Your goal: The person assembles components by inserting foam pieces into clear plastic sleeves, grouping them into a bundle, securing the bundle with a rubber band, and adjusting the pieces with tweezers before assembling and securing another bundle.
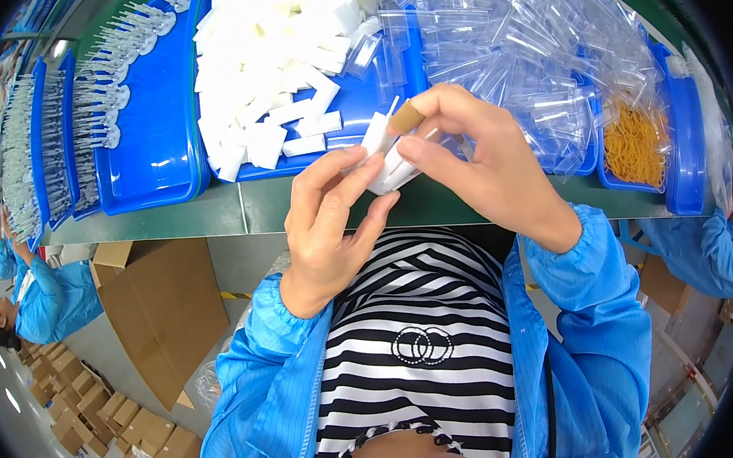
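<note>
In front of my chest, over the bench's front edge, my left hand [329, 219] is closed round a small white plastic piece [390, 175]. Thin white prongs stick up from it. My right hand [488, 157] meets it from the other side, thumb and forefinger pinched at its upper part. A tan wrap covers the right forefinger's tip. Just beyond the hands, white plastic blocks [271, 56] are heaped in a blue tray [357, 113]. Fingers partly hide the held piece, so its exact shape is unclear.
Clear plastic sleeves [506, 37] pile up at the back right, beside yellow rubber bands [633, 146] in a blue bin. At the left, a blue tray [149, 151] bears rows of white stemmed parts [110, 85]. A cardboard box [162, 314] stands below the green bench [185, 222]; people in blue work on both sides.
</note>
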### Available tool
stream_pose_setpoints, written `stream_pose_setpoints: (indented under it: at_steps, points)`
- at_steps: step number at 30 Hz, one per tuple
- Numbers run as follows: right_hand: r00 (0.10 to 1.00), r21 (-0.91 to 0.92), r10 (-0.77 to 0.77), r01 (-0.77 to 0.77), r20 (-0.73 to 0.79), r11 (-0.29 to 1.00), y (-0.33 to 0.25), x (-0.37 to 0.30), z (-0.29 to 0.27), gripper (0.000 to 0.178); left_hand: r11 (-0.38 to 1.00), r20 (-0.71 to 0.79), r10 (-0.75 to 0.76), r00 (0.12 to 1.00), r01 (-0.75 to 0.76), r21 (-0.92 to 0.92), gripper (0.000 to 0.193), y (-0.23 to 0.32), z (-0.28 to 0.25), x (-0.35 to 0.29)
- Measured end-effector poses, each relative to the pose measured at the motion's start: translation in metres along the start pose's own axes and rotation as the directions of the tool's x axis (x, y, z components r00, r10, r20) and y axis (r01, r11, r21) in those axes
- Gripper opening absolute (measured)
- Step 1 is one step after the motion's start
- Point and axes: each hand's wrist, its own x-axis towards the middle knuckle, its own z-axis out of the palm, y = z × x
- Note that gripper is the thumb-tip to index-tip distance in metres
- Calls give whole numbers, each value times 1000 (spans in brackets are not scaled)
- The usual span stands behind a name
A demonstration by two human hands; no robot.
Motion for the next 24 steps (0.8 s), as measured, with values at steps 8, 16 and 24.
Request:
stream_pose_setpoints:
  at_steps: [8,16,24]
  points:
    - [998,-70,-64,62,-19,996,0,-9,4,13,990,23,-68,997,70,-123,45,4,-5,3]
    - [957,-168,-270,250,-107,954,7,-22,13,16,947,55,-191,980,199,-251,35,-1,-2,0]
    - [875,-785,-484,289,-17,548,20,5,-52,18,818,1,-372,928,328,-473,28,-7,-10,4]
